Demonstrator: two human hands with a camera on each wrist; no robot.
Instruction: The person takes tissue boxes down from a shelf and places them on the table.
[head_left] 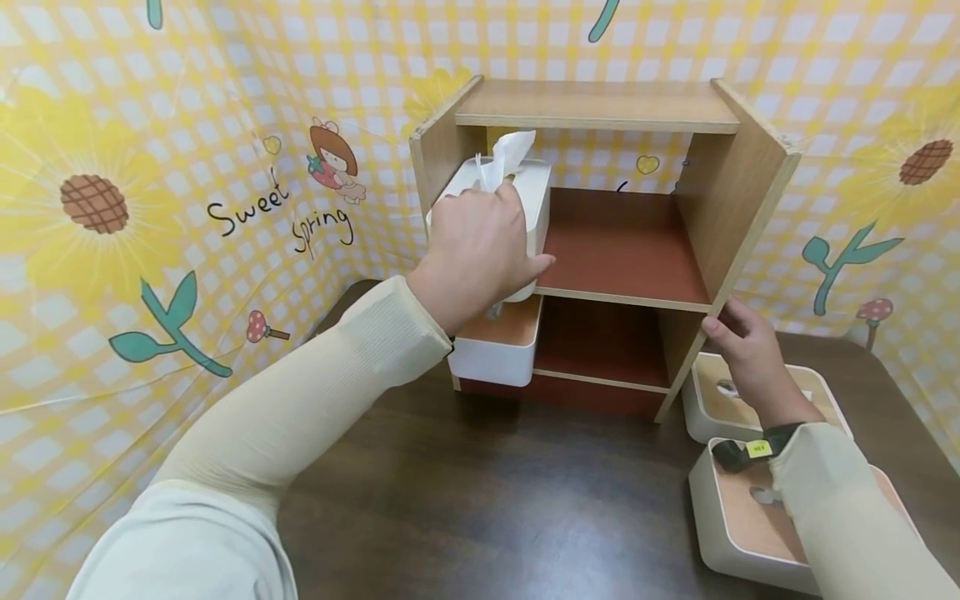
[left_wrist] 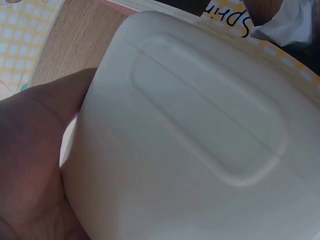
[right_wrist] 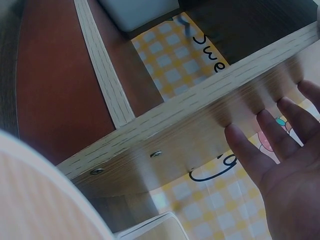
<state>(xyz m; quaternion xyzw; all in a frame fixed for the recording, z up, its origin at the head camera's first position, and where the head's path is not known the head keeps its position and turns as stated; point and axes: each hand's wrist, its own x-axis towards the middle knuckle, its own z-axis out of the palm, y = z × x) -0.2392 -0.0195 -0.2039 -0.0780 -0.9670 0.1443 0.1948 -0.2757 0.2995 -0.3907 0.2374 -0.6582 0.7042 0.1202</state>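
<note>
My left hand (head_left: 476,250) grips a white tissue box (head_left: 538,196) at the left of the shelf unit's upper level, with its thumb along the right side. A white tissue (head_left: 510,154) sticks up from the box's top. In the left wrist view the box's smooth white wall (left_wrist: 175,125) fills most of the picture, the thumb against it. My right hand (head_left: 753,358) touches the right side panel (head_left: 746,208) of the wooden shelf unit near its front edge. Seen from the right wrist, its straight, spread fingers (right_wrist: 245,150) meet the panel's outer face with their tips.
Under the held box, a second tissue box (head_left: 491,362) with a wooden lid protrudes from the lower level. Two more wooden-lidded boxes, one farther back (head_left: 708,421) and one nearer (head_left: 720,533), stand on the dark table (head_left: 450,517) at the right. Yellow checked cloth (head_left: 300,67) hangs around.
</note>
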